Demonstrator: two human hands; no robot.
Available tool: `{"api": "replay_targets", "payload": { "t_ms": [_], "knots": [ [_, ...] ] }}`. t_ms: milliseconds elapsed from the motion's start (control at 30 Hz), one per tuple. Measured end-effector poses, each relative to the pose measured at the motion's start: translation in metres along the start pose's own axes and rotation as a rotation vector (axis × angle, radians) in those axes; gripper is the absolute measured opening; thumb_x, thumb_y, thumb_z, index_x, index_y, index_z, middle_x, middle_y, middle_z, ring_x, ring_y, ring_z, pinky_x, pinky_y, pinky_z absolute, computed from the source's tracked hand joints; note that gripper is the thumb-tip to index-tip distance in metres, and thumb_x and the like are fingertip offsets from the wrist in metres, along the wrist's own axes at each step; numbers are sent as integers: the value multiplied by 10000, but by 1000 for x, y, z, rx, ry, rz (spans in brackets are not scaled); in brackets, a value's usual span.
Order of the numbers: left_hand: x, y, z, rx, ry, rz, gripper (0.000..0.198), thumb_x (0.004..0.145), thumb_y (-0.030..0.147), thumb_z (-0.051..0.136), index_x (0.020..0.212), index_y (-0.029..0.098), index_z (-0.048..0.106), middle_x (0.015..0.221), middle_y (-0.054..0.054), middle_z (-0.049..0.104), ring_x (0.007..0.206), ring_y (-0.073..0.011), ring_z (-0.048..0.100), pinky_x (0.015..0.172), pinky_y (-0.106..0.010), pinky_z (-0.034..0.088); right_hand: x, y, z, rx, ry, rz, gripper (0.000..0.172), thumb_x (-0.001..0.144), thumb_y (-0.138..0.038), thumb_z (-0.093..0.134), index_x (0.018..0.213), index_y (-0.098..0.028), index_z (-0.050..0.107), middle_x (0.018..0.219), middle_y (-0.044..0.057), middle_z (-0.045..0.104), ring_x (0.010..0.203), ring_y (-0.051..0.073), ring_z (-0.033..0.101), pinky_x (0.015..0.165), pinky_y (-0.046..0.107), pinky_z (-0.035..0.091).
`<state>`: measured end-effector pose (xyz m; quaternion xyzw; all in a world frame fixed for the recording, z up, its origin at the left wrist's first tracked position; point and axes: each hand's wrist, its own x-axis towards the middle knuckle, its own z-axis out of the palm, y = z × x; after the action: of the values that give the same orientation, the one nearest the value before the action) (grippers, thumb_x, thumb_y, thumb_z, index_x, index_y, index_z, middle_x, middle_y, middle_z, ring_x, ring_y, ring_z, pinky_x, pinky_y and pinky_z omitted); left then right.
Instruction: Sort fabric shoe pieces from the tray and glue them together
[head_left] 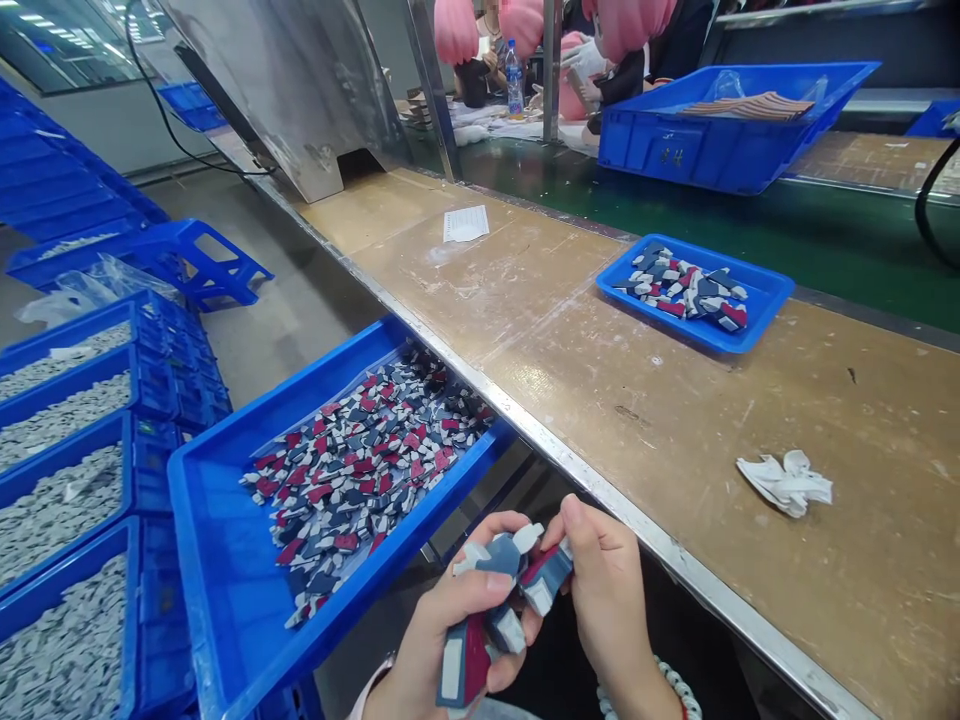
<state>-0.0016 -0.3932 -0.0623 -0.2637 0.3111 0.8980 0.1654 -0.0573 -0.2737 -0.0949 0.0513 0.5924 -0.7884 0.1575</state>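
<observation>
My left hand (457,610) is wrapped round several small blue, white and dark red pieces (466,660), low in the middle of the view. Beside it, the thumb and fingers of my right hand (607,580) pinch one more such piece (547,575), which touches or nearly touches the pieces in the left hand. A large blue tray (217,540) to the left holds many pieces of the same colours. On the workbench a small blue tray (776,300) carries a heap of them too.
The workbench (555,400) has a metal front edge, a crumpled white scrap (787,482) and a paper slip (466,224). Stacked blue crates (161,600) stand at left, a blue bin (660,150) at the back. People work beyond, near a bottle (514,80).
</observation>
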Motion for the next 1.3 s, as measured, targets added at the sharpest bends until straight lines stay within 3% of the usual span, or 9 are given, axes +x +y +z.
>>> {"api": "replay_targets", "payload": {
  "t_ms": [100,200,300,467,667,867,1067,1233,1300],
  "knots": [
    [0,-1,-4,216,-90,113,411,744,381,773,1093,247,603,625,-46,682,381,-73,457,360,-132,321,0,1,1,193,-18,3,562,903,-593,544,522,-182,501,538,-17,471,530,104,467,542,218,431],
    [-3,-1,-2,433,-58,388,379,712,396,826,1026,262,661,789,-50,680,497,-122,564,458,-208,440,-3,-4,-2,315,-208,56,540,900,-568,565,532,-179,501,617,-20,470,480,87,474,507,232,462],
    [-9,0,3,652,-24,648,305,731,230,802,1011,304,706,1000,-51,628,681,-183,642,637,-302,525,-10,-9,-7,269,-329,22,481,820,-476,719,518,-151,531,711,-27,474,404,37,470,431,205,450],
    [-15,1,7,926,-14,857,507,691,13,697,1078,341,692,1002,-66,626,903,-273,638,758,-356,547,-20,-9,-14,300,-347,54,236,741,-352,823,766,-197,647,666,-43,544,387,58,525,335,137,416],
    [-20,-1,10,1107,53,969,551,666,-23,676,1080,340,702,981,-72,631,826,-261,635,764,-366,518,-22,-9,-17,280,-401,60,205,767,-354,806,844,-194,704,596,-28,576,439,95,599,376,131,474],
    [-24,-1,14,1117,118,929,461,704,4,692,1047,307,745,989,-103,642,863,-284,622,736,-352,496,-20,-10,-15,260,-390,35,171,805,-340,771,849,-189,704,615,-30,587,417,88,604,371,126,476],
    [-20,1,11,1125,128,1039,491,642,-18,699,1021,293,730,943,-77,662,845,-263,650,724,-330,526,-20,-9,-15,231,-392,27,184,828,-358,748,829,-182,693,614,-34,591,407,86,613,377,119,462],
    [-14,8,8,1046,-30,946,489,647,-18,645,1029,286,672,968,-40,627,846,-209,649,721,-291,533,-20,-7,-12,252,-334,93,256,830,-423,735,849,-179,661,603,-46,594,357,56,553,359,113,409],
    [-9,7,4,887,-73,837,421,669,27,681,1008,276,663,962,-25,625,821,-180,655,713,-260,534,-21,-6,-9,295,-305,164,283,864,-463,686,882,-185,633,509,-59,568,332,49,506,364,109,388]
  ]
}}
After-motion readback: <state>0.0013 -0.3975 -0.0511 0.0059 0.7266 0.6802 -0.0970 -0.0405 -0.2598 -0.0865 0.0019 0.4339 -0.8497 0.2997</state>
